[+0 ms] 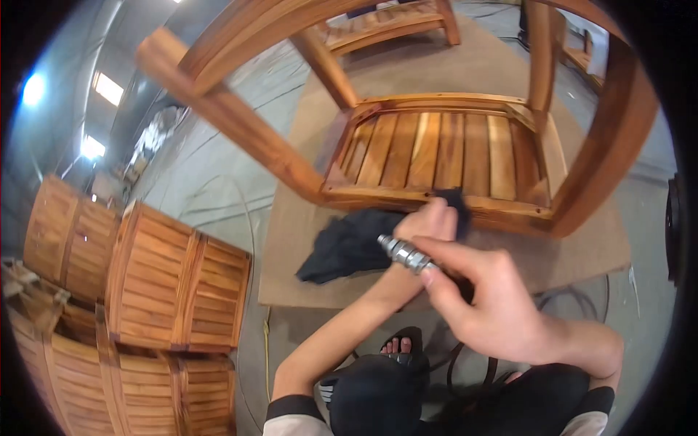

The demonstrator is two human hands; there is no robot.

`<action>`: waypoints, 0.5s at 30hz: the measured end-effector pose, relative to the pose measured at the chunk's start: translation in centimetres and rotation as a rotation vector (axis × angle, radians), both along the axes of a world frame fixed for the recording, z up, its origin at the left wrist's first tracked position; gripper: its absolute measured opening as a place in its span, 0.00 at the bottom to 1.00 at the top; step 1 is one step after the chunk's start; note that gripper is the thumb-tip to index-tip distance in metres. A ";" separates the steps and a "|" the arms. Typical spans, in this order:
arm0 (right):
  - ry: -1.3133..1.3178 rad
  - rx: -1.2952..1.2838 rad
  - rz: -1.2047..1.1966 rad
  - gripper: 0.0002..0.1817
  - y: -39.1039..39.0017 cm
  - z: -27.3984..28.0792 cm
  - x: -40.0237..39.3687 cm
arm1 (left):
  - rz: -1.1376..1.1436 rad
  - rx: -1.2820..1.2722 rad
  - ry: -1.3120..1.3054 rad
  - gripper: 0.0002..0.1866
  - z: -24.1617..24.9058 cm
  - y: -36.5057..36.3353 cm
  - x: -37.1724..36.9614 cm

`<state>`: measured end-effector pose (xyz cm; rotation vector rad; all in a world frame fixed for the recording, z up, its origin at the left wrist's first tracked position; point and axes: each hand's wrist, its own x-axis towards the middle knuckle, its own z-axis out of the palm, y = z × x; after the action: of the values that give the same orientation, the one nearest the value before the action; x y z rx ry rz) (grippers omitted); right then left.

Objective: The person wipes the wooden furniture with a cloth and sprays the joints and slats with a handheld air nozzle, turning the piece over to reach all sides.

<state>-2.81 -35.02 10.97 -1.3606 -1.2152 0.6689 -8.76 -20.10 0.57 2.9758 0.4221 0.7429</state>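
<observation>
An upturned wooden chair [254, 142] fills the upper middle, its legs raised and the underside of its slatted seat [451, 149] facing me. My left hand [430, 220] is closed on a black cloth [352, 245] at the near rail of the seat frame; part of the cloth hangs down to the left, and the fingertips are partly hidden. Nearer to me, in front of my left forearm, my right hand [494, 298] grips an air hose by its metal fitting [404, 254]. The fitting points up and left toward the cloth.
Slatted wooden pieces [174, 280] are stacked at the left. The chair rests on a brown-covered work surface [291, 280], with another wooden piece [392, 29] at its far end. A dark hose [454, 370] loops near my feet.
</observation>
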 end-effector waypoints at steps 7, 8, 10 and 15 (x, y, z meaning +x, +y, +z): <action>-0.040 -0.115 0.039 0.16 2.4 -0.7 -0.8 | -0.132 0.278 0.015 0.13 0.3 3.2 -2.5; -0.041 -0.175 0.068 0.16 2.6 -0.5 -0.8 | -0.075 0.314 0.076 0.10 0.4 4.0 -3.2; -0.060 -0.186 0.051 0.14 2.9 -0.6 -0.9 | 0.015 0.448 0.055 0.08 -0.4 6.6 -5.4; -0.092 -0.156 -0.010 0.13 3.6 -1.1 -0.7 | 0.382 0.541 0.131 0.15 -0.5 13.0 -12.4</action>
<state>-3.49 -31.43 9.87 -1.5403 -1.2490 0.7121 -21.15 -7.05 0.10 3.5095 0.9586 0.7963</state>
